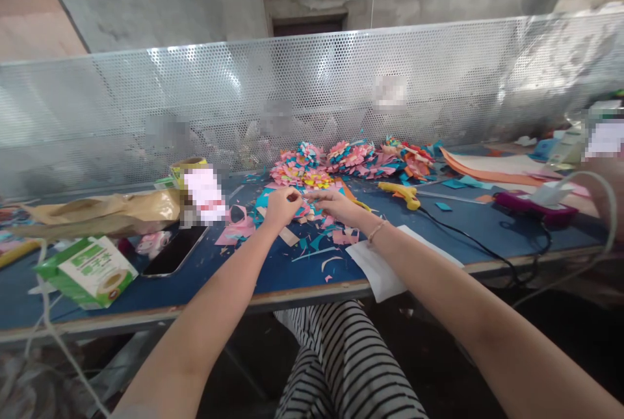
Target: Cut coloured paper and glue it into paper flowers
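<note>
Over a pile of cut paper scraps (305, 211), my two hands nearly meet. My left hand (284, 206) is closed in a pinch, thumb and index finger curled together; whatever is in it is too small to make out. My right hand (338, 206) reaches in from the right with fingers stretched and slightly apart, and nothing clear shows in it. Just behind the hands sit bunched paper flowers (292, 169) in pink, blue and yellow. Pink paper offcuts (236, 229) lie left of my left hand. A white sheet (380, 266) hangs over the table edge under my right forearm.
A yellow glue gun (400, 195) with a black cord lies to the right, near a purple device (533, 208) and stacked paper sheets (492, 165). To the left are a phone (175, 251), a green-white box (90, 271) and brown packaging (112, 211). A perforated metal panel (219, 101) stands behind.
</note>
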Demonstrator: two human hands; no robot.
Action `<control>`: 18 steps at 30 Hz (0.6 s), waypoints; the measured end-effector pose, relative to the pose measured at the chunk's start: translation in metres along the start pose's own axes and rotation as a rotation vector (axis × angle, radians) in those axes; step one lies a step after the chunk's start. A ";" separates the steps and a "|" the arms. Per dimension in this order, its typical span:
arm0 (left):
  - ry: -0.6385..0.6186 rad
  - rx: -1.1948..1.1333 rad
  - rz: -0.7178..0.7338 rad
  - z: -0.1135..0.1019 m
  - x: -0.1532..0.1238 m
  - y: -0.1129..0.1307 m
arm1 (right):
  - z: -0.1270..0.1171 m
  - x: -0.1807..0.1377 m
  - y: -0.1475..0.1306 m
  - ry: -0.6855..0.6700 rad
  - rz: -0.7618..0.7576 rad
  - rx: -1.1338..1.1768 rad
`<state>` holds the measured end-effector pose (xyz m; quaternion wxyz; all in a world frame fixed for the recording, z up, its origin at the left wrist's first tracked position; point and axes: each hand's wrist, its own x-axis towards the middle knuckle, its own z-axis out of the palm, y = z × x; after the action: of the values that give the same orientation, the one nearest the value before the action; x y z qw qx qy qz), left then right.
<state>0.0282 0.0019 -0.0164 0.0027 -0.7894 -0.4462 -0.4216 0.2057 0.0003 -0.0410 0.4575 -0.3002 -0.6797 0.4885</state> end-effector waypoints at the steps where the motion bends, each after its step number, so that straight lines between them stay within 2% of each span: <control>1: 0.001 0.004 -0.001 0.000 0.000 0.000 | 0.000 0.000 0.000 0.002 0.004 0.007; 5: 0.006 0.008 -0.027 0.000 0.001 -0.001 | 0.000 0.001 0.001 0.003 0.008 -0.001; 7: 0.010 -0.005 -0.054 0.000 0.001 -0.001 | -0.003 0.004 0.003 0.047 -0.007 -0.071; 9: 0.020 -0.026 -0.093 -0.001 0.001 -0.001 | -0.008 0.008 0.007 0.146 -0.051 -0.237; 11: 0.039 -0.041 -0.136 -0.002 0.001 -0.001 | -0.014 0.011 0.012 0.260 -0.143 -0.502; 13: 0.071 -0.030 -0.188 -0.005 0.002 -0.005 | -0.019 0.013 0.018 0.302 -0.236 -0.789; 15: 0.106 -0.002 -0.260 -0.009 0.003 -0.013 | -0.021 0.014 0.024 0.257 -0.263 -1.018; 18: 0.138 0.030 -0.411 -0.016 0.006 -0.034 | -0.019 0.013 0.034 0.105 -0.217 -1.223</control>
<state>-0.0051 0.0206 -0.0140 -0.0411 -0.6509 -0.6027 -0.4598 0.2162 0.0301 -0.0663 0.2825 -0.4607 -0.8397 -0.0538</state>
